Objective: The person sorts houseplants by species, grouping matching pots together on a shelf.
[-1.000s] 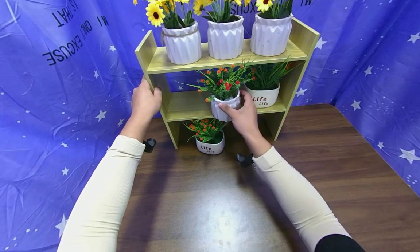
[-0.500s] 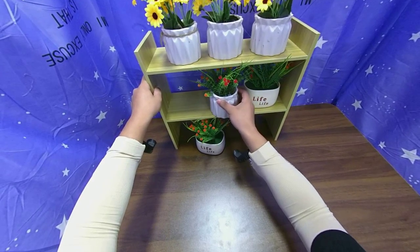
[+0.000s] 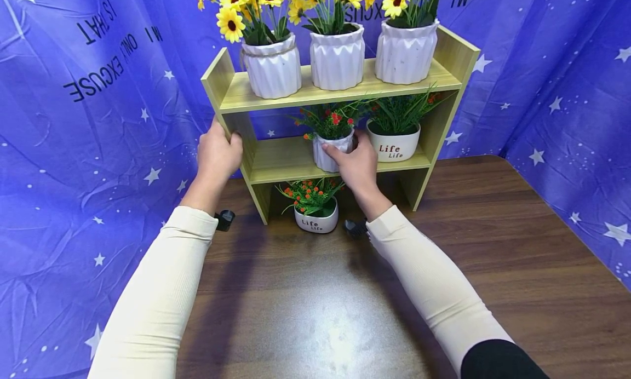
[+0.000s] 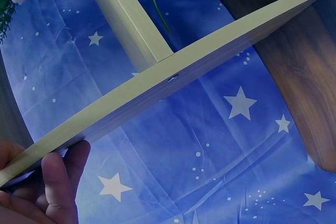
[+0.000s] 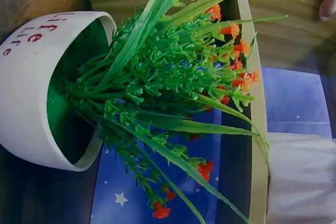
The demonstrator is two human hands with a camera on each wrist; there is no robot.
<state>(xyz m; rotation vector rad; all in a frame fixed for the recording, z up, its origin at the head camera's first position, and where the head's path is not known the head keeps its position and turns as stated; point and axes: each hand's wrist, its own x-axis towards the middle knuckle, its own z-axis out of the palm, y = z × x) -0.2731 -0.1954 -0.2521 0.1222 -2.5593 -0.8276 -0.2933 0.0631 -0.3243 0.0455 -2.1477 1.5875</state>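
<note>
My left hand point(image 3: 219, 151) grips the left side panel point(image 3: 218, 88) of a light wooden shelf rack. In the left wrist view, its fingers point(image 4: 56, 184) curl round the panel's edge. My right hand point(image 3: 359, 161) holds a white ribbed flowerpot point(image 3: 322, 157) by its side, thumb at the front, in the middle tier. Red flowers and green leaves point(image 3: 330, 119) rise from it under the top board. Right beside that hand stands a white oval "Life" planter point(image 3: 396, 144). In the right wrist view, the ribbed pot point(image 5: 300, 182) shows at the right edge.
Three white pots of yellow flowers point(image 3: 337, 58) stand on the top board point(image 3: 305, 94). Below the middle board, another "Life" planter point(image 3: 315, 223) with orange flowers sits on the brown wooden table point(image 3: 296, 291). A blue star-patterned curtain point(image 3: 98, 176) hangs behind and at both sides.
My right hand has moved the ribbed flowerpot a little left and farther back over the middle board. Its flowers now sit deeper under the top board. The left hand has stayed on the panel.
</note>
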